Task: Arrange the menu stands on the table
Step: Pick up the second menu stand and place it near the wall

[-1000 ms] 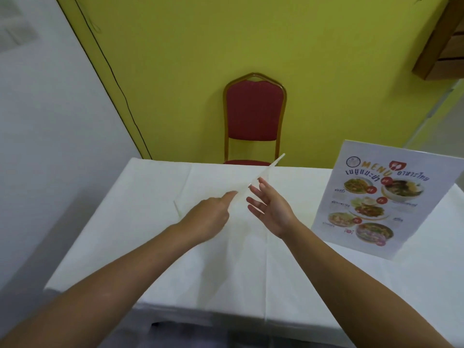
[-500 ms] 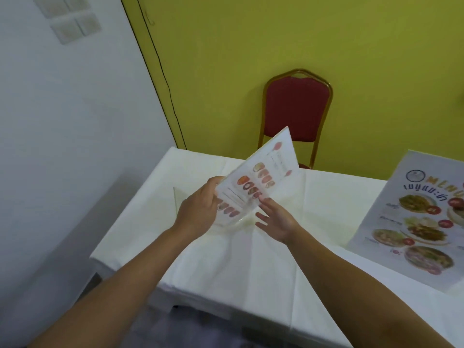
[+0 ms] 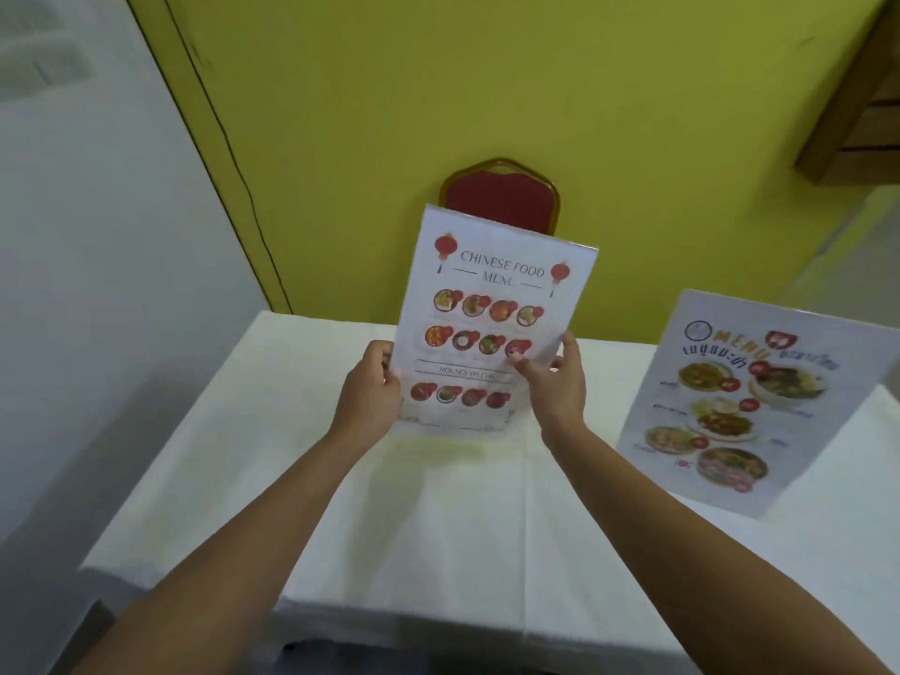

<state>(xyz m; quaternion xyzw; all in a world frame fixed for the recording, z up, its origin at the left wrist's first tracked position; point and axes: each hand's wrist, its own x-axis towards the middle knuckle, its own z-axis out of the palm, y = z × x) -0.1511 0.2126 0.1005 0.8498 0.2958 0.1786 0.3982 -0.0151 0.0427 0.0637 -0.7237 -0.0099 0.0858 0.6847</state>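
A clear menu stand with a "Chinese Food Menu" sheet (image 3: 492,304) is upright and faces me above the middle of the white-clothed table (image 3: 438,528). My left hand (image 3: 372,389) grips its left edge. My right hand (image 3: 555,382) grips its right edge, thumb on the front. Its base is at or just above the cloth; I cannot tell if it touches. A second menu stand with Thai dishes (image 3: 740,401) stands tilted on the table to the right, apart from both hands.
A red chair with a gold frame (image 3: 501,194) stands behind the table against the yellow wall. A white wall runs along the left. A wooden shelf (image 3: 857,104) hangs at the upper right. The table's near edge is below my forearms.
The Chinese menu stand turned from edge-on to facing me and rose upright. My right hand, open beside it before, now grips its right edge. The view shifted.
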